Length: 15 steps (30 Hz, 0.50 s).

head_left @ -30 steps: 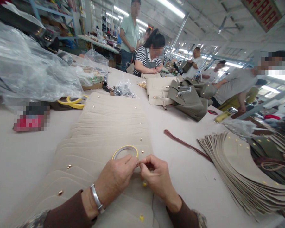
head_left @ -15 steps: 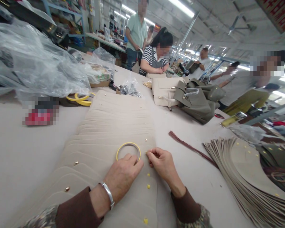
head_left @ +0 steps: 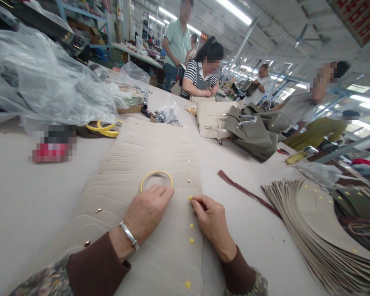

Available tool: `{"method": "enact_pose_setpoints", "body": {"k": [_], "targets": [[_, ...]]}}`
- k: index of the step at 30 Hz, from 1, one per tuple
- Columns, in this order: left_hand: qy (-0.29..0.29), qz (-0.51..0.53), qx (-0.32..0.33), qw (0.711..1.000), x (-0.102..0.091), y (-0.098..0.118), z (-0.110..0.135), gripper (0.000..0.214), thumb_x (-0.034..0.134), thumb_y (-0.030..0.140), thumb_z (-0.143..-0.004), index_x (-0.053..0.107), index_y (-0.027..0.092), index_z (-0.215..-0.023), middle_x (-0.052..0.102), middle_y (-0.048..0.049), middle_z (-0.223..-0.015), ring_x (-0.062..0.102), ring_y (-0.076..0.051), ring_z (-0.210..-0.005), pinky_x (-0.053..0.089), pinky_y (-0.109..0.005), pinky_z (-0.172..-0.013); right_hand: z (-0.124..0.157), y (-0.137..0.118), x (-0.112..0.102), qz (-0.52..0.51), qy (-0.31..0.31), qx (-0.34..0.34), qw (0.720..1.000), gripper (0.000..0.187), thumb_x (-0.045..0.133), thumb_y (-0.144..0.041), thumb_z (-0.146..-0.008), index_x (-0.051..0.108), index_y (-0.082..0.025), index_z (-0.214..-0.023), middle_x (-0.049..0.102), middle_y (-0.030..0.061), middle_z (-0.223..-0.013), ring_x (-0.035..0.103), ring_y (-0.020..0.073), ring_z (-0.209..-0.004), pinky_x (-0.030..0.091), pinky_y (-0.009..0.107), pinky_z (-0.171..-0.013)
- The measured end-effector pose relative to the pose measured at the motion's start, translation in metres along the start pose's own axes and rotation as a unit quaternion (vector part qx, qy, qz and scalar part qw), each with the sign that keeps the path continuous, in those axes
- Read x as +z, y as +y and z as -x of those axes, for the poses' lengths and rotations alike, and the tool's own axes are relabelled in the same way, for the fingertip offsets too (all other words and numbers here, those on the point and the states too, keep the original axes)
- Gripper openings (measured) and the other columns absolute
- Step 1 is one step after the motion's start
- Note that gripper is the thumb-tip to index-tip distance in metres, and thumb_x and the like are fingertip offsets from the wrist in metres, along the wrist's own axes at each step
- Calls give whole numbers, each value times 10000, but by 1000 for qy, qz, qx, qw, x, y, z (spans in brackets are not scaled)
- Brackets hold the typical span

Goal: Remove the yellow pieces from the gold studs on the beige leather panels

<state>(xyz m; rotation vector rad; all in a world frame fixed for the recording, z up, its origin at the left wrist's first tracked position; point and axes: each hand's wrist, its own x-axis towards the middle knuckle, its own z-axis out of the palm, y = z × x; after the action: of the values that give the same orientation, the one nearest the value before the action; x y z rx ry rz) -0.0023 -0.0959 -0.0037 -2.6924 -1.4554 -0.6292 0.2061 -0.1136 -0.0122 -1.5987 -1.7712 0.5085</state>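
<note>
My left hand (head_left: 148,211) is closed around a narrow roll of yellow tape (head_left: 156,173), held upright above overlapping beige leather-like panels (head_left: 142,160). At the right edge of these panels, my right hand (head_left: 211,220) pinches at a small piece of yellow tape (head_left: 190,198), thumb and forefinger together on the panel's surface. More yellow tape bits (head_left: 191,241) lie in a line below it along that edge. Small metal studs show on the panels farther up, such as one stud (head_left: 188,181), and larger gold studs (head_left: 98,210) on the left side.
Right of the panels lie a brown cord bundle (head_left: 246,193) and a fanned stack of panels (head_left: 314,218). Beige and dark green bags (head_left: 249,135) stand farther back. Clear plastic (head_left: 43,78) and larger yellow tape rolls (head_left: 106,130) are at left. A co-worker (head_left: 200,78) sits across the table.
My left hand has drawn left and slightly up with the tape roll, away from my right hand. A yellow tape piece now shows at my right fingertips.
</note>
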Motion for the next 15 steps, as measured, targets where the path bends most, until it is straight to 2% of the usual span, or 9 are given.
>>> {"method": "enact_pose_setpoints", "body": {"k": [3,8,10,13,15], "targets": [[-4,-22,-18,1000,-4,-9,-4,115,474,119,-917,565,181,-882,615,-45,-829,576,-225,-835,481,-333,-697,-5,-3,6,75,16,-66,995,170,543,-205,-878,708,-190,-839,724,57,-802,660,182,-732,488,277,-721],[-26,-26,-25,999,-10,-5,-5,166,458,65,-893,578,179,-881,630,-54,-849,579,-226,-846,486,-331,-709,-14,-9,6,119,-7,-58,991,171,551,-177,-849,698,-187,-763,675,21,-684,601,147,-620,444,243,-640],[-35,-26,-30,999,-12,-3,-5,170,453,66,-893,578,180,-882,632,-55,-851,583,-226,-843,491,-330,-706,-11,-13,-2,102,-62,-40,992,170,563,-171,-826,691,-190,-714,656,-2,-628,574,130,-568,420,224,-586],[-36,-26,-29,999,-11,-4,-5,163,457,75,-896,579,183,-885,637,-52,-853,594,-226,-840,502,-329,-695,0,-16,-16,57,-176,-3,983,172,577,-151,-792,690,-193,-668,644,-27,-571,557,115,-514,379,204,-508],[-12,-16,-13,1000,-8,-6,-4,155,459,85,-902,579,185,-894,642,-42,-827,608,-222,-818,510,-327,-682,6,-18,-22,22,-201,16,979,161,583,-152,-786,701,-191,-684,650,-28,-575,559,116,-514,377,201,-494]]}}
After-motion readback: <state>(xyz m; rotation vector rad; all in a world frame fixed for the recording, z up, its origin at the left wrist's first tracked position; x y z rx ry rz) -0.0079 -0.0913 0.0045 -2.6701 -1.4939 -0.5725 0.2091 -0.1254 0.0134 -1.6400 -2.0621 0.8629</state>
